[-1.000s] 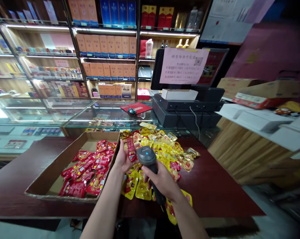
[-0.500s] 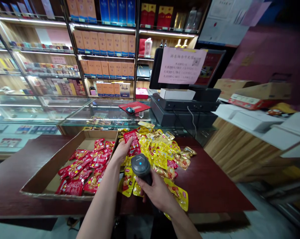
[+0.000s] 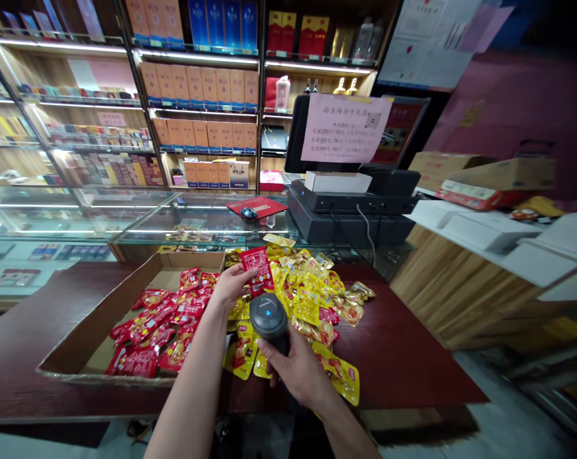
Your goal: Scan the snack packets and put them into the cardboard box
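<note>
My left hand (image 3: 234,285) pinches a red snack packet (image 3: 258,270) by its left side, holding it up over the pile. In my right hand (image 3: 295,363) is a dark barcode scanner (image 3: 269,317), its head pointing away from me toward the packet and a small blue light showing on top. Yellow snack packets (image 3: 307,296) lie heaped beneath and to the right of both hands, with a few red and gold ones among them. Left of my forearm, several red packets (image 3: 157,319) lie inside a shallow cardboard box (image 3: 78,331).
The dark red table (image 3: 403,363) meets a glass display counter (image 3: 206,220) holding a mouse (image 3: 248,213) on a red pad. A monitor (image 3: 298,137) with a paper notice stands above a cash drawer (image 3: 345,220). Stocked shelves line the back; a wooden cabinet (image 3: 455,287) stands right.
The red packet has been raised slightly and turned more upright in my left hand, with its printed face now clearer. The scanner has barely moved.
</note>
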{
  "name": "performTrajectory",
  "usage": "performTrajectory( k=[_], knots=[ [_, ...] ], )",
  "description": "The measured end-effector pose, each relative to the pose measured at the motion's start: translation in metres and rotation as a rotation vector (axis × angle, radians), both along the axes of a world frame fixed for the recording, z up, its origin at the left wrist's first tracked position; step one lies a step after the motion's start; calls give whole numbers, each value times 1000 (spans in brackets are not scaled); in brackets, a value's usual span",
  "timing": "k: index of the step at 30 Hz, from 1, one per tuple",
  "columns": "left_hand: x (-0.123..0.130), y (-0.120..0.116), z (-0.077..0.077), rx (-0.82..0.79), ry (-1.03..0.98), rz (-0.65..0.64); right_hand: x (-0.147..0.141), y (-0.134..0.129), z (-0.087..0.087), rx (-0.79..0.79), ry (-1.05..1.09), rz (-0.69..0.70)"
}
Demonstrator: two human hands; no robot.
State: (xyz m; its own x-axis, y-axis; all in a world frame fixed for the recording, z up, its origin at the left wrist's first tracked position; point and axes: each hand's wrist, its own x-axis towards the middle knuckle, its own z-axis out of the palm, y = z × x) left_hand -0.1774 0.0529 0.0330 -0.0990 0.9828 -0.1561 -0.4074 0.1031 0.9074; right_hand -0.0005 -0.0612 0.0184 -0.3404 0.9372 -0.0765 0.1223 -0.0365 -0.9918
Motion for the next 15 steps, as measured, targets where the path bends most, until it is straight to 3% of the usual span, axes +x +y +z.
performTrajectory(
  k=[5,11,15],
  knots=[
    [1,-2,4,-1,76,-20,0,0,1,12,21,-8],
    [5,-1,3,117,70,6,2,0,3,46,-29,-42],
    [2,-6,8,69,104,31,3,0,9,69,-28,-48]
  ],
)
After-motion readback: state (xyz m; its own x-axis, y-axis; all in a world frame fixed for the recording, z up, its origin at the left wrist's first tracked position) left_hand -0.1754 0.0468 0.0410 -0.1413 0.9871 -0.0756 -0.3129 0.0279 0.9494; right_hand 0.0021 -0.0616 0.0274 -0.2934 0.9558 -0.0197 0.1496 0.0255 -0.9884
